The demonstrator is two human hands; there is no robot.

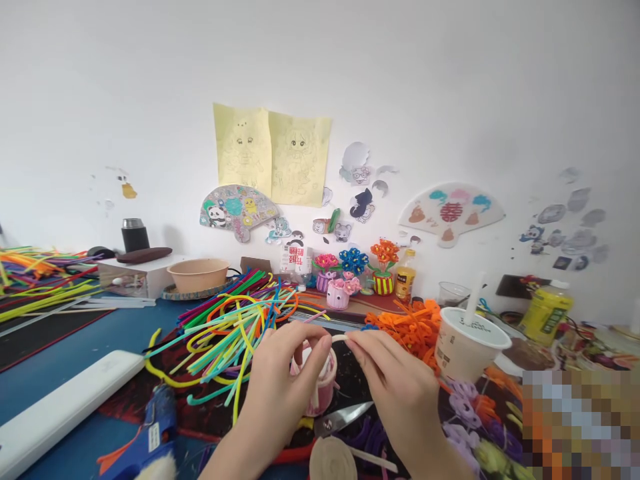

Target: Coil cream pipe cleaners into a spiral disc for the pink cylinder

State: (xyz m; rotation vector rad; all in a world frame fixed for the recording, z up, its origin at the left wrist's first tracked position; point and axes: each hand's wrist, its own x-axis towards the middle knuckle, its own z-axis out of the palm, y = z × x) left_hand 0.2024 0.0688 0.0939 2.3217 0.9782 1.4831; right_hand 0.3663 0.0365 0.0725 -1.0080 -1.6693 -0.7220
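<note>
Both hands are raised over the middle of the work surface. A short cream pipe cleaner [340,338] spans the gap between my fingertips. My left hand [287,377] pinches one end, and my right hand [400,380] is closed on the other. Just behind the left fingers stands a small pink-and-white pot [327,390], partly hidden by that hand. Below the hands lie scissors [345,420], their handles largely out of sight. Nearest me is a flat beige coil [333,460] of pipe cleaner, with a loose strip sticking out to the right.
Loose coloured pipe cleaners [225,340] spread to the left, beside a blue glue gun [160,427] and a long white box [70,407]. Orange pipe-cleaner pieces [405,333] and a lidded cup with a straw [470,340] stand right. Finished pipe-cleaner flower pots [383,283] line the back.
</note>
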